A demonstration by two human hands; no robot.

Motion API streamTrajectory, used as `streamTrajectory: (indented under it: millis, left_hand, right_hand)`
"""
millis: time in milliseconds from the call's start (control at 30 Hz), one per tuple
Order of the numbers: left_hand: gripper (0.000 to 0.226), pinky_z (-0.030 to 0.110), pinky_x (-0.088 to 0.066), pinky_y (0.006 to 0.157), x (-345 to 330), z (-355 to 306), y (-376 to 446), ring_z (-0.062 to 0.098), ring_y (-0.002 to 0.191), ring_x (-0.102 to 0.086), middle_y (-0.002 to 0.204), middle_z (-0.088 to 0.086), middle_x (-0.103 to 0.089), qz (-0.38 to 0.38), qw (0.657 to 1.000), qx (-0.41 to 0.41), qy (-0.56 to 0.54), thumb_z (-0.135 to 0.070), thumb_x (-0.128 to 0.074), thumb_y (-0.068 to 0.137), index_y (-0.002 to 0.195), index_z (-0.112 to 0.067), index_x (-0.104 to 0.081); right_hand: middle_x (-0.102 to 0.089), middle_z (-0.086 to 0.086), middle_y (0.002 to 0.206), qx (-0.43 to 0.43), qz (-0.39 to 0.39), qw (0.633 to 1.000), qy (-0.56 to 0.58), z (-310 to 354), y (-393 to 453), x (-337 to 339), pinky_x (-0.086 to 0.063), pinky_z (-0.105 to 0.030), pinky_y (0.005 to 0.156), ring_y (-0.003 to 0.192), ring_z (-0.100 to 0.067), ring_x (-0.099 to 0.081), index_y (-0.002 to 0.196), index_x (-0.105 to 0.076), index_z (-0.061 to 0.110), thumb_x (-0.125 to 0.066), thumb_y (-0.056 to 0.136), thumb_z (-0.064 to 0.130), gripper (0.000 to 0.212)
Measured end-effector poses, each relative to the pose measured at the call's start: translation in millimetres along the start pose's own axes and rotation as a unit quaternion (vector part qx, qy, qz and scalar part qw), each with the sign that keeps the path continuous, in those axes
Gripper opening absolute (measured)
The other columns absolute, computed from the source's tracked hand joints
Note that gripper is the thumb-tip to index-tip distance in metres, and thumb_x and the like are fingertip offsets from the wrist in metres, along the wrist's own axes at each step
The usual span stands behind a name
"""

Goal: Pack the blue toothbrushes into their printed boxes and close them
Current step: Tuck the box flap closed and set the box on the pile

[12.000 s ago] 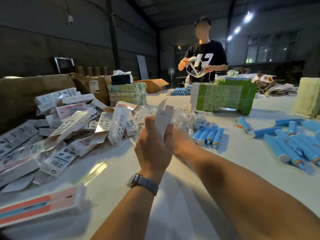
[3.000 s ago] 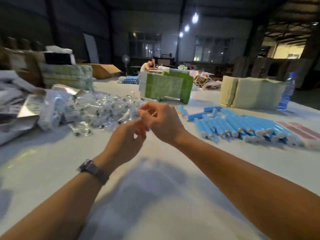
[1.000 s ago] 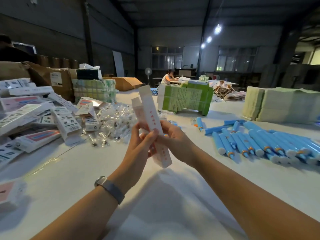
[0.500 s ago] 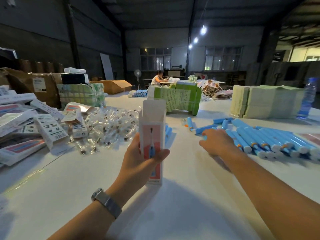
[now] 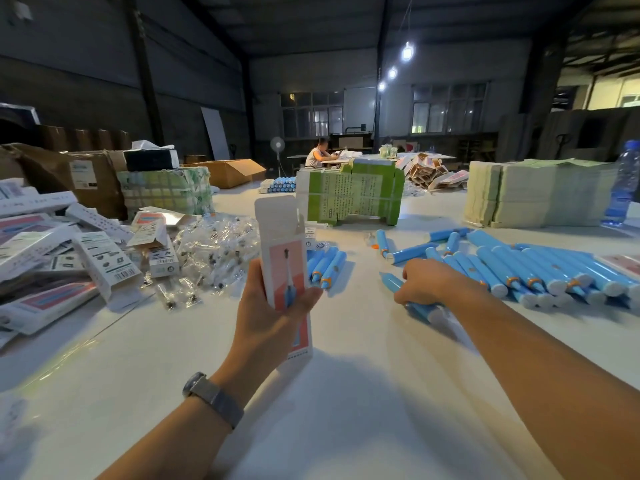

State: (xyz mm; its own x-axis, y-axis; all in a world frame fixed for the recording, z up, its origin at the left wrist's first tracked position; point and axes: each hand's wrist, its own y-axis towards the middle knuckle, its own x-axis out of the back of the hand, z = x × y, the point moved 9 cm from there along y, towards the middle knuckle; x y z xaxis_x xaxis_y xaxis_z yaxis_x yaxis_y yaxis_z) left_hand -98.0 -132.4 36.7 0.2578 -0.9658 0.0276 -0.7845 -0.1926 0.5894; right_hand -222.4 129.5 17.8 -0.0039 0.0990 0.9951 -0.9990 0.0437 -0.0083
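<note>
My left hand (image 5: 268, 315) holds a printed white-and-pink toothbrush box (image 5: 283, 252) upright above the white table (image 5: 329, 410), its top flap standing open. My right hand (image 5: 427, 284) is curled around a blue toothbrush (image 5: 420, 308) lying at the near left end of a long row of blue toothbrushes (image 5: 540, 268) on the right. A few more blue toothbrushes (image 5: 327, 263) lie just behind the box.
A heap of printed boxes (image 5: 52, 251) fills the left side, with small clear packets (image 5: 214, 247) beside it. A green carton stack (image 5: 349, 195), pale stacks of flat sheets (image 5: 533, 192) and a water bottle (image 5: 625, 181) stand behind. A seated person (image 5: 320, 154) works far back.
One second ago both hands held the box. My right hand has since let go, reached right and closed around a blue toothbrush at the end of the row. My left hand keeps the box upright.
</note>
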Motion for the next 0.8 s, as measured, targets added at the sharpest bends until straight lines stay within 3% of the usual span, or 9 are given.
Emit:
streamTrajectory:
  millis: [100,200,233,300,400,567,633,733,800]
  left_hand:
    - [0.048,0.008,-0.049,0.054,-1.4,0.1,0.3,0.004,0.087,-0.067,0.092,-0.026,-0.063,0.01,1.0,0.01,-0.004,-0.051,-0.077,0.06,0.091,-0.07,-0.044]
    - [0.048,0.008,-0.049,0.053,-2.8,-0.4,1.4,0.004,0.087,-0.068,0.092,-0.029,-0.062,0.012,1.0,0.009,-0.017,-0.048,-0.077,0.058,0.086,-0.071,-0.045]
    - [0.049,0.008,-0.049,0.054,-2.6,-0.1,1.7,0.005,0.088,-0.068,0.092,-0.029,-0.062,0.012,1.0,0.006,-0.02,-0.047,-0.078,0.058,0.086,-0.071,-0.045]
    - [0.05,0.01,-0.051,0.056,-1.6,0.4,2.2,0.008,0.089,-0.068,0.093,-0.029,-0.062,0.011,1.0,-0.002,-0.018,-0.047,-0.078,0.059,0.089,-0.07,-0.045]
    - [0.048,0.011,-0.052,0.058,-0.5,0.5,1.9,0.01,0.088,-0.069,0.093,-0.029,-0.061,0.003,1.0,-0.007,-0.006,-0.05,-0.077,0.061,0.091,-0.067,-0.044]
    - [0.057,0.002,-0.043,0.05,-2.1,-4.2,-0.2,-0.012,0.086,-0.061,0.091,-0.039,-0.057,-0.004,0.999,-0.027,0.035,-0.037,-0.084,0.071,0.089,-0.07,-0.042]
    - [0.059,0.004,-0.045,0.052,-0.9,-4.0,-1.2,-0.008,0.084,-0.062,0.092,-0.035,-0.06,-0.008,0.998,-0.028,0.047,-0.035,-0.089,0.069,0.092,-0.066,-0.044]
    - [0.051,0.008,-0.049,0.055,-2.3,-5.2,-3.2,-0.002,0.08,-0.064,0.091,-0.029,-0.062,-0.004,0.998,-0.021,0.056,-0.051,-0.082,0.058,0.094,-0.06,-0.046]
    - [0.05,0.006,-0.048,0.056,-4.4,-7.1,-5.1,-0.004,0.084,-0.063,0.092,-0.031,-0.061,0.004,0.998,-0.023,0.061,-0.056,-0.078,0.057,0.094,-0.061,-0.045]
  right_hand:
    - [-0.064,-0.006,0.1,0.022,0.003,1.0,0.003,7.4,0.9,-4.9,-0.053,-0.032,0.074,0.092,-0.022,-0.062,0.115,-0.064,0.014,-0.069,0.077,0.028,0.04]
    - [-0.055,-0.01,0.129,0.05,-0.007,0.989,0.136,24.3,-3.1,6.0,-0.046,-0.031,0.077,0.107,-0.026,-0.055,0.144,-0.04,0.024,-0.063,0.088,0.023,0.061]
    - [-0.054,-0.01,0.126,0.066,-0.027,0.97,0.233,32.1,-7.2,17.7,-0.047,-0.032,0.071,0.101,-0.027,-0.055,0.147,-0.032,0.028,-0.06,0.09,0.022,0.064]
    - [-0.052,-0.01,0.109,0.127,-0.061,0.889,0.436,49.9,-21.6,47.6,-0.046,-0.03,0.054,0.081,-0.024,-0.054,0.148,-0.024,0.033,-0.055,0.091,0.018,0.067]
    - [-0.048,-0.014,0.093,0.248,-0.071,0.768,0.586,78.8,-57.5,91.7,-0.045,-0.024,0.045,0.061,-0.018,-0.052,0.146,-0.019,0.043,-0.056,0.084,0.015,0.077]
    - [-0.052,-0.013,0.098,0.328,-0.105,0.683,0.644,100.3,-103.7,135.0,-0.052,-0.028,0.05,0.059,-0.011,-0.066,0.147,-0.019,0.047,-0.063,0.076,0.014,0.091]
    - [-0.056,-0.01,0.094,0.346,-0.126,0.659,0.656,102.2,-115.6,145.1,-0.054,-0.029,0.053,0.061,-0.012,-0.067,0.149,-0.018,0.046,-0.064,0.076,0.011,0.092]
    - [-0.059,-0.007,0.091,0.367,-0.17,0.628,0.665,99.6,-131.4,157.2,-0.057,-0.034,0.055,0.067,-0.018,-0.07,0.149,-0.014,0.043,-0.065,0.079,0.004,0.095]
    - [-0.058,-0.005,0.102,0.386,-0.24,0.631,0.628,98.5,-144.9,166.6,-0.058,-0.033,0.054,0.071,-0.019,-0.071,0.15,-0.013,0.036,-0.068,0.081,0.003,0.094]
